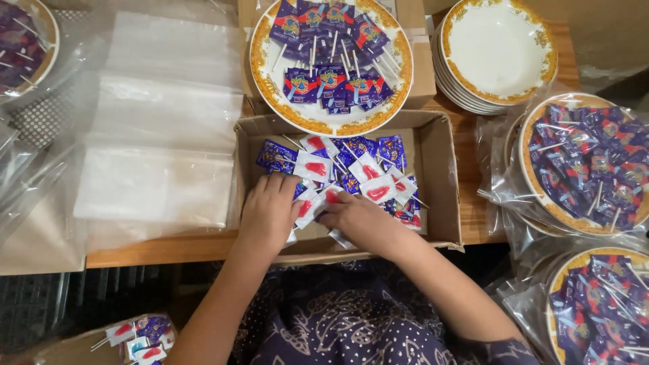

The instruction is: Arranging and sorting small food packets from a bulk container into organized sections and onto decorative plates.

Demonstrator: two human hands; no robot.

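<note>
Left fingers: the left hand (269,211) lay palm down in the cardboard box (441,177), fingers curled over the near edge of the wrapped lollipops (351,177); whether they pinched one I could not tell.
Right fingers: the right hand (357,217) had its fingers together, touching a white wrapper with a red shape; a firm grip could not be made out.
Lollipops: a loose heap of purple and white wrappers sat in the box's middle, sticks pointing every way.
Doing it well: by my judgement, gathering went best by lifting wrappers with the sticks lined up, since crossed sticks snag their neighbours.
Box: it sat at the near edge of the wooden bench (466,203), just in front of the person.
Behind: a gold-rimmed plate (270,81) filled with purple lollipops overlapped the box's far wall and crowded that side.
Left side: clear plastic bags (159,135) lay flat, beside the box.
Right side: a stack of empty plates (500,51) stood well clear, and bagged plates of lollipops (588,165) sat near the box's right wall.
</note>
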